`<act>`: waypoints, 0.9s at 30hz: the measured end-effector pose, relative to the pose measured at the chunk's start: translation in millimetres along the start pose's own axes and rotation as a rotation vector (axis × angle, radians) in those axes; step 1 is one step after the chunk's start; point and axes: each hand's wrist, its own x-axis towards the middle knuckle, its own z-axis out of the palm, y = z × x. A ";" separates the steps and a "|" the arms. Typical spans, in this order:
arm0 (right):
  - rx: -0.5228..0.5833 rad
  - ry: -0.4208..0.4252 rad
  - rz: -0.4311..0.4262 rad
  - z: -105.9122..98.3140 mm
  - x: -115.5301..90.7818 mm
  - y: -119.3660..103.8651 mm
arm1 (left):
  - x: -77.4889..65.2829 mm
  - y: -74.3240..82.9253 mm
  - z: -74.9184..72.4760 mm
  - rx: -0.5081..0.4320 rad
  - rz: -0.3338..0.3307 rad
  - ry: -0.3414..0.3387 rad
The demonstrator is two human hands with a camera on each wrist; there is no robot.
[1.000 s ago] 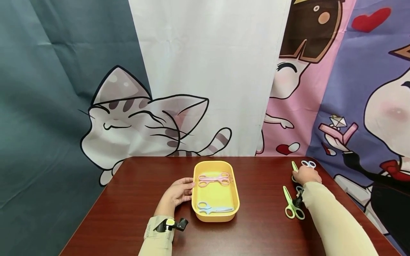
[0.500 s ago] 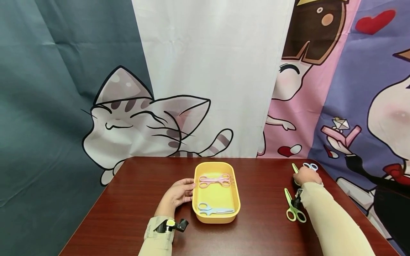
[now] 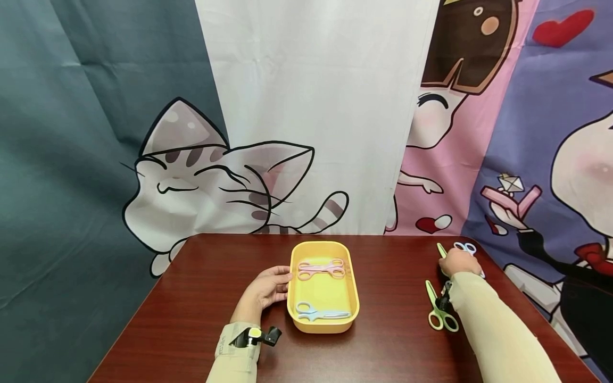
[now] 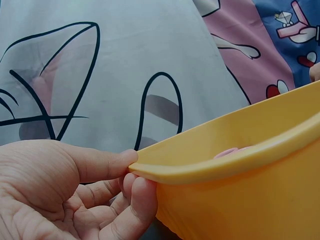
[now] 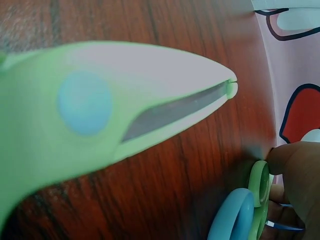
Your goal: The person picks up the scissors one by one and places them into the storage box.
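Observation:
My left hand (image 3: pixel 268 287) pinches the left rim of a yellow plastic tray (image 3: pixel 323 327); in the left wrist view the thumb lies on top of the rim and curled fingers sit below it. Inside the tray are pink scissors (image 3: pixel 321 269) and light blue scissors (image 3: pixel 322 313). At the far right, my right hand (image 3: pixel 461 261) is over green scissors (image 3: pixel 441 250), whose blade sticks out past the fingers. The right wrist view has the thumb and curled fingers at a green handle loop (image 5: pixel 259 185), beside a light blue handle loop (image 5: pixel 232 215).
A second pair of green scissors (image 3: pixel 439 311) lies on the table near the right wrist. Light blue handle loops (image 3: pixel 465 248) show just beyond the right hand. The dark wooden table (image 3: pixel 388 298) ends at a hanging printed cloth (image 3: pixel 325 96).
The head view shifts slightly. A blue loop that showed by my right wrist a second ago is now hidden behind it. The left hand and tray stay put.

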 end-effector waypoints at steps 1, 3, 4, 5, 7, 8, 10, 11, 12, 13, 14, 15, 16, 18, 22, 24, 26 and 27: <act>0.000 0.000 0.000 -0.1 0.1 0.0 | -0.1 0.1 0.0 -0.001 -0.001 0.000; -0.002 -0.002 0.000 -0.4 0.1 -0.1 | 0.0 0.3 0.0 -0.002 -0.003 -0.001; -0.003 -0.003 0.000 -0.5 0.4 0.1 | 0.0 0.4 0.0 -0.002 -0.003 -0.002; -0.003 -0.004 -0.001 -0.7 0.6 0.3 | 0.0 0.5 0.0 -0.002 -0.002 -0.003; -0.003 -0.007 -0.001 -0.9 0.9 0.6 | 0.4 0.4 0.0 -0.002 -0.001 -0.007; -0.003 -0.007 -0.001 -0.9 1.0 0.7 | 0.4 0.5 0.0 -0.002 -0.001 -0.008; -0.003 -0.008 0.002 -0.5 1.1 0.9 | 0.2 0.4 0.2 -0.002 -0.001 -0.009; -0.002 -0.010 0.004 -0.4 1.1 0.8 | 0.2 0.4 0.2 -0.002 -0.002 -0.009; -0.002 -0.010 0.005 -0.1 1.1 0.7 | 0.1 0.4 0.2 -0.002 -0.002 -0.010; -0.001 -0.010 0.006 -0.1 1.0 0.6 | -0.2 0.6 0.2 -0.001 -0.003 -0.010; -0.002 -0.009 0.006 0.0 1.1 0.7 | -0.3 0.6 0.2 0.000 -0.003 -0.010; -0.004 -0.010 0.006 0.1 1.2 0.7 | -0.4 0.7 0.2 0.001 -0.003 -0.010; -0.005 -0.009 0.005 0.1 1.1 0.7 | -0.6 0.8 0.2 0.003 -0.002 -0.010; -0.006 -0.008 0.000 0.5 1.5 1.1 | -0.9 1.0 0.3 0.004 -0.001 -0.009; -0.001 -0.011 0.000 1.1 1.4 1.8 | -1.0 0.7 0.1 -0.001 0.003 -0.007; 0.004 -0.016 0.006 1.5 1.6 3.1 | -0.9 0.4 -0.1 -0.003 0.003 -0.008; 0.006 -0.019 0.011 1.8 1.2 4.5 | -0.7 0.0 -0.6 -0.003 0.002 -0.012; 0.007 -0.022 0.012 2.1 1.4 5.4 | -0.6 -0.2 -0.9 -0.004 0.003 -0.014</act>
